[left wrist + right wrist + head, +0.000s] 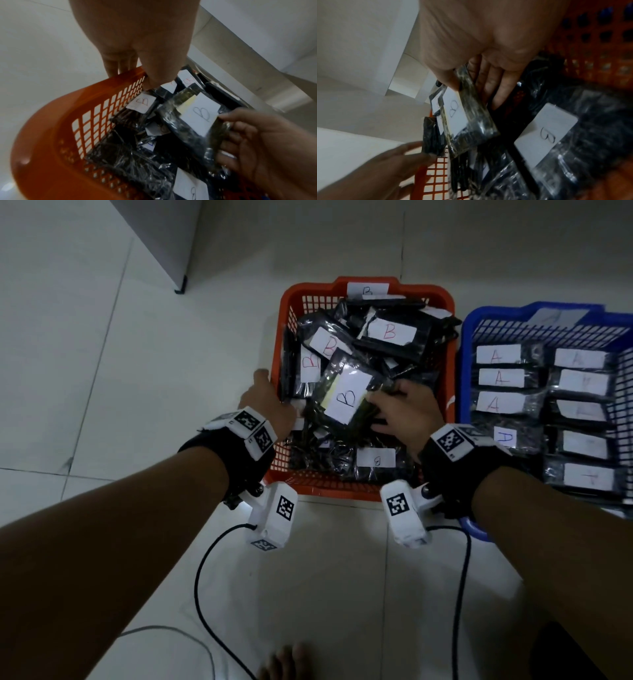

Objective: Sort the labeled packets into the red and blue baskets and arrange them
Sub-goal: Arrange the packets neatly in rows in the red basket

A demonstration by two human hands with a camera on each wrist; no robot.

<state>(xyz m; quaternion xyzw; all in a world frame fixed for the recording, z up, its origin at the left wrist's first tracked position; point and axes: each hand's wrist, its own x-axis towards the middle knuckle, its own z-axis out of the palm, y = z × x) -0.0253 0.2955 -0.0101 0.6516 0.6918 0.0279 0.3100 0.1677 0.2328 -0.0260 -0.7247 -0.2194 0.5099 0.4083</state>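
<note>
Packets are what I am sorting here, and I am working inside the red plastic mesh basket [366,494] on the tiled floor [102,371], which is sitting just beside the blue plastic mesh basket [466,337]. My right hand [406,410] is pinching the dark clear-wrapped packet with the white paper label marked B [346,397], thumb on top and fingers [498,86] underneath, so the label is facing up and staying readable while I am deciding where it should lie. My left hand [270,402] is gripping the red basket's left rim, fingers curled over the outside of the wall and thumb inside; I judge it is bracing the basket so it is not sliding while the other hand is shuffling. The held packet is lying tilted on top of the loose heap of other B-labelled dark packets [387,337], which are overlapping at all angles. In the blue basket the A-labelled dark packets [500,378] are lying flat in two tidy columns, labels up. To my eye the sorting is looking largely done and the red heap is needing the same neat rows, so laying this packet flat against a wall seems to be the sensible next move. Slippery wrapping could be letting it slide off the pile.
</note>
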